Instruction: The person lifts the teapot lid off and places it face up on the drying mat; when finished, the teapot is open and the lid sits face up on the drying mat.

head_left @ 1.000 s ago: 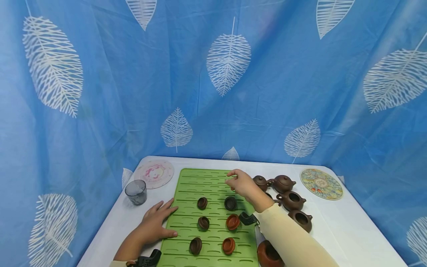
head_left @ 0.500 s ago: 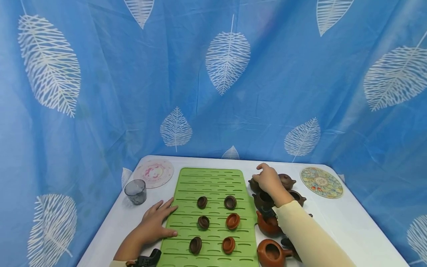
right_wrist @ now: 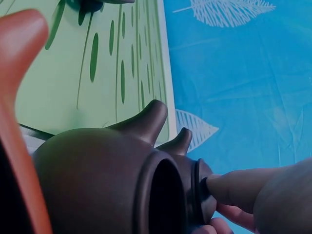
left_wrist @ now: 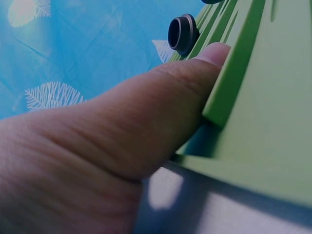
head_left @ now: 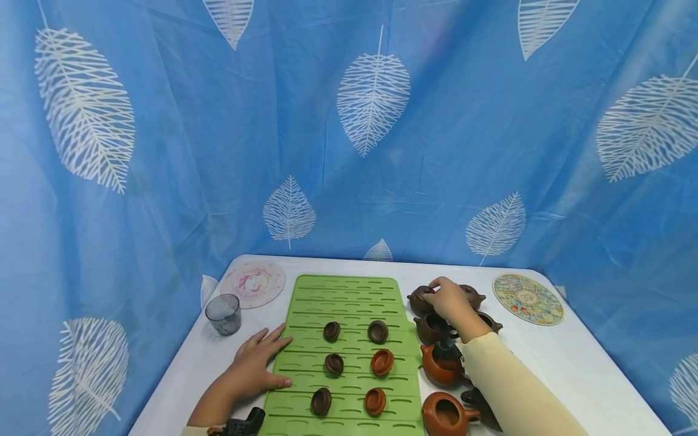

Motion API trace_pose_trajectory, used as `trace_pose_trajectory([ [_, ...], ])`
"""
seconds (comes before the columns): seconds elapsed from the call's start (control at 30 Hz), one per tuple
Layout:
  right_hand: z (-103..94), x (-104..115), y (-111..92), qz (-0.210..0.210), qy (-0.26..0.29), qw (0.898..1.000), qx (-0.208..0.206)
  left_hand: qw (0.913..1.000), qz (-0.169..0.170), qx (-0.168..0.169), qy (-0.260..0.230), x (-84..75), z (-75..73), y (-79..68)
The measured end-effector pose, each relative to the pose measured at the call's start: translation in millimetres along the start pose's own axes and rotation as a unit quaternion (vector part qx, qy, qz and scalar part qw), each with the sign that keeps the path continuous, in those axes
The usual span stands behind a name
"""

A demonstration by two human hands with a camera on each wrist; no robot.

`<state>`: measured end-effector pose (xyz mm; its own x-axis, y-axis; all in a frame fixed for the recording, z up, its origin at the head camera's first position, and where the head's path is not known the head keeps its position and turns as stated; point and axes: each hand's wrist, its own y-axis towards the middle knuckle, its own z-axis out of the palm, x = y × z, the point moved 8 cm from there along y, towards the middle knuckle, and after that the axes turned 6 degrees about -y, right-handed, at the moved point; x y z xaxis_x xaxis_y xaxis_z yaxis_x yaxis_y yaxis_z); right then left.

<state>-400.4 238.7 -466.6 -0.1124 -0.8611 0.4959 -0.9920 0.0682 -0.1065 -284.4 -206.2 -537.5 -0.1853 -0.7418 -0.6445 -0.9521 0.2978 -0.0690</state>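
Brown round clay lid (right_wrist: 208, 207): likely light, brittle; lift by knob (right_wrist: 204, 186). Right fingers (right_wrist: 239, 187), half-hidden, seemingly pinch it; left fingers (head_left: 278, 347) spread on green ribbed mat (head_left: 349, 298).

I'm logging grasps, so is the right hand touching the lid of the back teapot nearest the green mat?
Touching: the right wrist view shows the right hand meeting the lid, no gap between.

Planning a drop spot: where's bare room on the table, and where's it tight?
Free: far end of the mat, beyond the six lids; the lane between their two columns; the table between the right sleeve and right disc.
Crowded: right of the mat, where teapots stand packed, the right hand pinching a pot lid.
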Motion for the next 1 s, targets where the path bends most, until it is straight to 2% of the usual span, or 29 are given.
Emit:
trace_pose_trajectory([
  [0.1, 0.4, -3, 0, 0.001, 0.015, 1.0, -0.001, 1.0, 0.003, -0.006, 0.0, -0.9, -1.1, 0.0],
  [0.37, 5.6, -11, 0, 0.025, 0.108, 0.994, -0.008, 1.0, -0.001, -0.004, 0.002, 2.1, 1.8, 0.8],
  [0.67, 9.1, -15, 2, 0.025, 0.125, 0.992, -0.018, 1.0, 0.0, -0.002, -0.001, 0.4, 1.0, 0.0],
  [0.87, 1.3, -10, -1, 0.01, 0.127, 0.991, -0.039, 1.0, 0.003, -0.001, -0.005, -1.2, 0.9, -0.9],
  [1.0, -4.9, -7, -4, 0.009, 0.151, 0.987, -0.052, 1.0, 0.006, -0.003, 0.001, -1.1, 0.0, -0.7],
])
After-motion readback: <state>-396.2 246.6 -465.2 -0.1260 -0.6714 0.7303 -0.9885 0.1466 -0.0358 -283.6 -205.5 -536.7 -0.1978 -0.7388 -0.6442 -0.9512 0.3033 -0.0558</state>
